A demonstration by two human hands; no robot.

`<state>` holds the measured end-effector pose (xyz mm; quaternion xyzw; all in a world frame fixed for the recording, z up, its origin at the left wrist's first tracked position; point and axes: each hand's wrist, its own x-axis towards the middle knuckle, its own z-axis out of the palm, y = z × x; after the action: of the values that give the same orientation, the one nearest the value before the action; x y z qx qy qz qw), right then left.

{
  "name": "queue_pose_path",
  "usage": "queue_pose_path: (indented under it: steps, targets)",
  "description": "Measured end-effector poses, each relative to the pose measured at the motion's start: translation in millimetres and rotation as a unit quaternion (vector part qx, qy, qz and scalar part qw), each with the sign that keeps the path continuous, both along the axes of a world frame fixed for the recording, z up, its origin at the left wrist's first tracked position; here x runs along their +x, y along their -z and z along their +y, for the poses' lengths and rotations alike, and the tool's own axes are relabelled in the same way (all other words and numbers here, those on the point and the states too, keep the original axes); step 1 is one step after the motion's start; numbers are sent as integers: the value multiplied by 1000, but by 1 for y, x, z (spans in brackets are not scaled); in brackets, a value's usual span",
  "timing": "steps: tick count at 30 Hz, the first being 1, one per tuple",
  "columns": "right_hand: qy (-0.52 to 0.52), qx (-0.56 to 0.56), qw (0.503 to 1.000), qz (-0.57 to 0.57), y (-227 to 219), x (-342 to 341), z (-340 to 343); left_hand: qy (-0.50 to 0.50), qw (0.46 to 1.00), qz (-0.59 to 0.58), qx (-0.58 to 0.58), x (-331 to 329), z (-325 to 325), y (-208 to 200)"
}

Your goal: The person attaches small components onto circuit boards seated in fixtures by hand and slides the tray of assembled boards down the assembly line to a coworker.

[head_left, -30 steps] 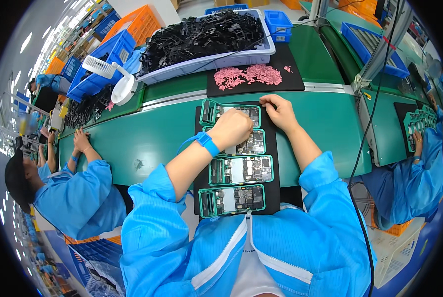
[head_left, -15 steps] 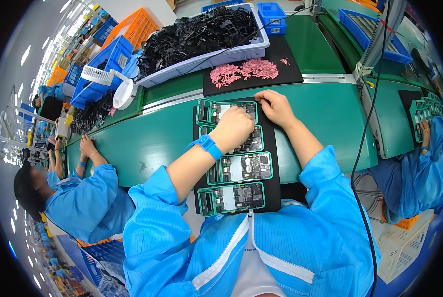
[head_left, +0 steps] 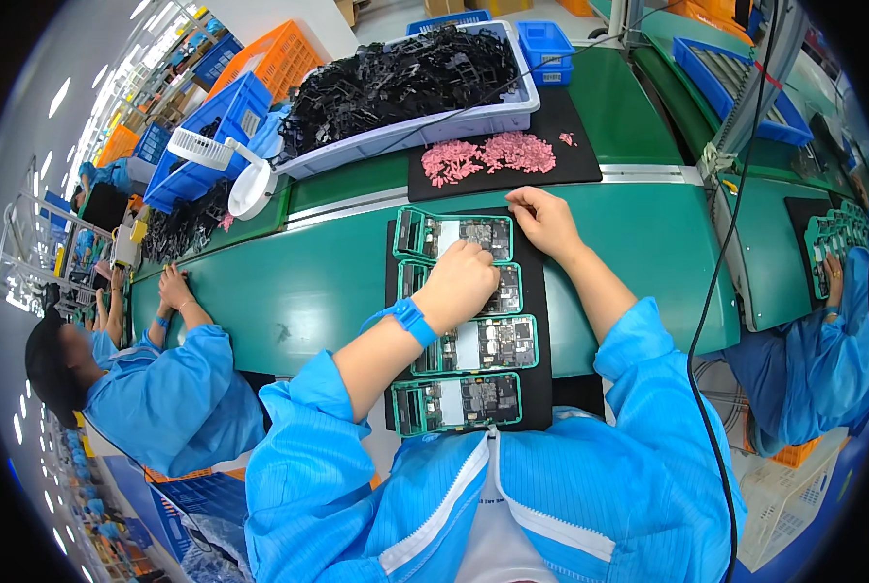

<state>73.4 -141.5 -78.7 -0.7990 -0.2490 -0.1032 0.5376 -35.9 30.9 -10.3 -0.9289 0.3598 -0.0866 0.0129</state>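
Several opened phones in green trays stand in a column on a black mat (head_left: 541,340) before me. My left hand (head_left: 459,284), with a blue strap (head_left: 407,317) at its wrist, is closed, fingertips turned down at the upper part of the second phone from the far end (head_left: 508,289). What those fingers hold, if anything, is hidden. Just right of the farthest phone (head_left: 483,233), my right hand (head_left: 548,222) is curled with thumb and forefinger close together. Anything in that pinch is too small to make out. Nearer my body lie the third phone (head_left: 507,340) and the nearest phone (head_left: 493,396).
Beyond the phones, small pink pieces (head_left: 517,153) lie on another black mat (head_left: 590,167). A pale bin (head_left: 405,131) of black parts stands behind, beside blue boxes (head_left: 546,44). A white fan (head_left: 250,189) is at left. Co-workers sit on both sides; a black cable (head_left: 712,291) hangs at right.
My left hand has come down toward me from the farthest phone to the second one. My right hand stays near the farthest phone's right end. The whole view has shifted slightly.
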Motion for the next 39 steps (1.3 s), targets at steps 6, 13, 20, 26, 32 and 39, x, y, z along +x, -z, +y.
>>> queue_pose_path:
  steps: [6,13,20,26,32,39]
  targets:
    - [70,-150,984,-67,-18,48,19,-13,988,130,-87,-25,21,-30]
    - [56,-288,945,-144,-19,73,40,-98,972,117,-177,-97,63,-147]
    - [56,-273,952,-127,-21,64,21,-30,970,86,-224,-28,60,-179]
    - [49,-221,973,-43,-28,-5,-10,-41,969,142,-199,129,32,-61]
    - [37,-212,976,12,-26,-33,-21,-92,988,61,-106,192,9,9]
    - [29,-217,976,9,-25,-31,-24,-86,992,38,-81,204,1,22]
